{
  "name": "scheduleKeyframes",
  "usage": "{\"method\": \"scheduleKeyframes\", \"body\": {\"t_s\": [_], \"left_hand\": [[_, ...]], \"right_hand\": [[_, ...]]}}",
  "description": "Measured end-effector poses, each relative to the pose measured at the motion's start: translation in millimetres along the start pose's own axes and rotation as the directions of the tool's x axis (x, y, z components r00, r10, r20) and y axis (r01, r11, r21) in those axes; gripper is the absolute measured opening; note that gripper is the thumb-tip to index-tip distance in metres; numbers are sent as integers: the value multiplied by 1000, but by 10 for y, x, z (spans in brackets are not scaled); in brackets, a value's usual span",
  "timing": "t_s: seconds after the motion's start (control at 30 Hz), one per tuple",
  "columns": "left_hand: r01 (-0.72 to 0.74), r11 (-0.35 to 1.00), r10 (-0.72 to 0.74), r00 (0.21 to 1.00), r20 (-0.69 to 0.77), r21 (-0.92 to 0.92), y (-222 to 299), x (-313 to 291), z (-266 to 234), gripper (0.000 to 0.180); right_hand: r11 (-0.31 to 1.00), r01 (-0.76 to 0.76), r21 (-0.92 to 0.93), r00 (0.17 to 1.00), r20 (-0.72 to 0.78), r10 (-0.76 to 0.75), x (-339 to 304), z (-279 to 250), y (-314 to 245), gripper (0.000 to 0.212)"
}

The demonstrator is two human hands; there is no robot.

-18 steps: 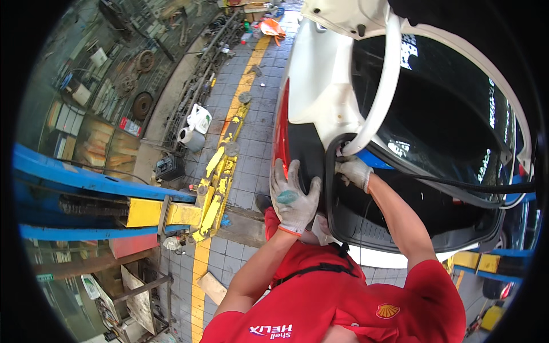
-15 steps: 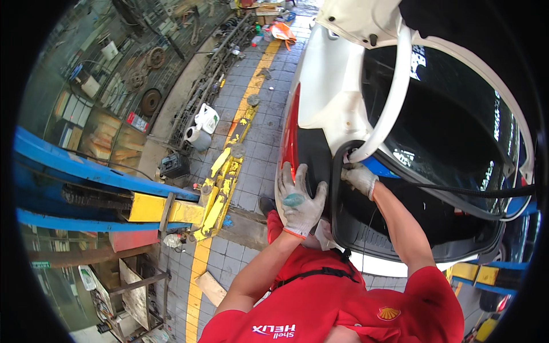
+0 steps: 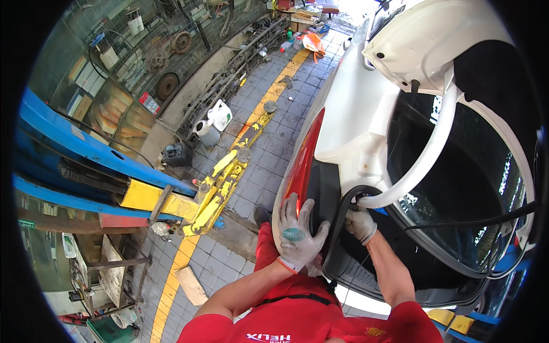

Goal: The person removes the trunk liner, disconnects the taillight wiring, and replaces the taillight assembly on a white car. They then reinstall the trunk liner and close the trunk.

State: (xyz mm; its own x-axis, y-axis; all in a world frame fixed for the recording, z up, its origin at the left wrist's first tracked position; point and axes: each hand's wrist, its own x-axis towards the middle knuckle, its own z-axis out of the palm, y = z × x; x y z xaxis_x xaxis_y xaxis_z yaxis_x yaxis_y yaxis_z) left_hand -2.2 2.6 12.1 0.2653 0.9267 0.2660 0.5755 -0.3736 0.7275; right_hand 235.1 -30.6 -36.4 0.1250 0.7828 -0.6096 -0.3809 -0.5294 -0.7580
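My left hand (image 3: 298,233), in a pale work glove with a green patch, lies against the lower end of the red tail light (image 3: 304,168), fingers stretched and thumb apart. My right hand (image 3: 360,224), also gloved, is inside the edge of the car's boot, just below the foot of the curved white hinge arm (image 3: 430,163). Its fingers are curled, and whatever they hold is hidden. Between the two hands runs the black rubber seal (image 3: 333,246) of the boot opening. The white boot lid (image 3: 423,43) stands raised above.
At the left, a blue lift post (image 3: 74,143) carries a yellow lift arm (image 3: 214,200) reaching toward the car. White jugs (image 3: 220,115) and a dark battery-like box (image 3: 176,154) stand beyond it. A wooden board (image 3: 191,286) lies on the tiled floor. A black cable (image 3: 474,220) crosses the boot.
The view has turned, so the car sits lower and farther right. My left hand stays on the tail light. My right hand stays by the hinge foot, its fingers now more curled.
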Motion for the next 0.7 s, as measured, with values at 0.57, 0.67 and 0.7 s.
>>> {"method": "scheduleKeyframes", "body": {"t_s": [0.57,0.67,0.7], "left_hand": [[75,973,-77,997,2,-220,-69,-8,129,76],[78,971,-72,997,35,-226,-64,-11,152,74],[114,926,-108,993,36,-360,-43,-2,181,72]], "right_hand": [[980,-110,164,991,-58,121,2,89,23,21],[989,-147,-33,985,-102,143,-15,73,13,24],[998,-42,49,998,-34,44,-44,74,7,25]]}}
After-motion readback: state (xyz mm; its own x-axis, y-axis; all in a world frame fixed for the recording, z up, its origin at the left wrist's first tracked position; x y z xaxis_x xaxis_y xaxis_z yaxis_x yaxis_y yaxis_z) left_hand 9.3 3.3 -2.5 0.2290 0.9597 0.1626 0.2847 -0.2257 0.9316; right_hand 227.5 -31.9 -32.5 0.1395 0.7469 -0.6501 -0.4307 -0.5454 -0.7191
